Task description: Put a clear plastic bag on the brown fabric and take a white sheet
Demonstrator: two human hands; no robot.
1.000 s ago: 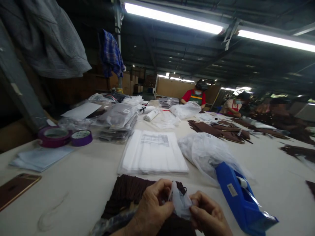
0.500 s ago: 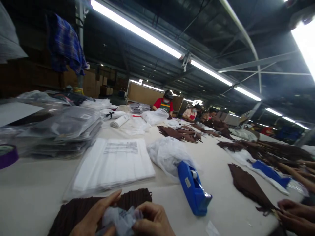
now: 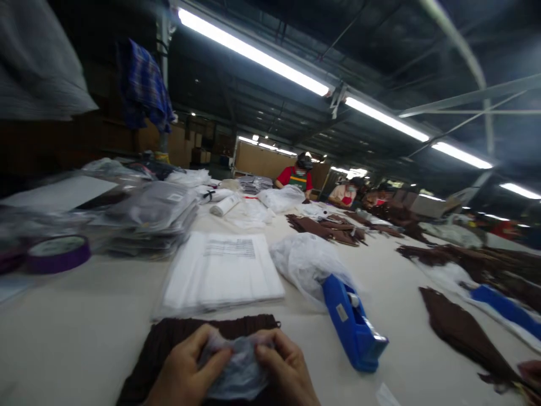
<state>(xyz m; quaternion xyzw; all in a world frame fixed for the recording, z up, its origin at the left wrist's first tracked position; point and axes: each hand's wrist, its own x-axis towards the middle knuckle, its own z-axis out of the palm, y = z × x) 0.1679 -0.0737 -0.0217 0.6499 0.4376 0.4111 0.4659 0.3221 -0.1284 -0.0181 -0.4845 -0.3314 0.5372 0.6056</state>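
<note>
While your left hand (image 3: 188,363) and right hand (image 3: 283,361) each pinch a side of the translucent plastic bag (image 3: 239,372) between thumb and fingers, the head view shows that bag low in front of you, over the dark brown fabric stack (image 3: 163,338). Blur and crumpling hide whether anything is inside it, or whether it touches the fabric. Such thin plastic probably clings and slips, so spread it with light, even tension from both thumbs rather than tugging with one hand, which could tear it. Lift it slightly clear of the fabric so that no fold gets caught. Just beyond lies the stack of printed white packaging bags (image 3: 224,276); to your right, the blue tape dispenser (image 3: 349,327) sits against the crumpled clear bag (image 3: 302,259), so swing your right hand wide of it
</note>
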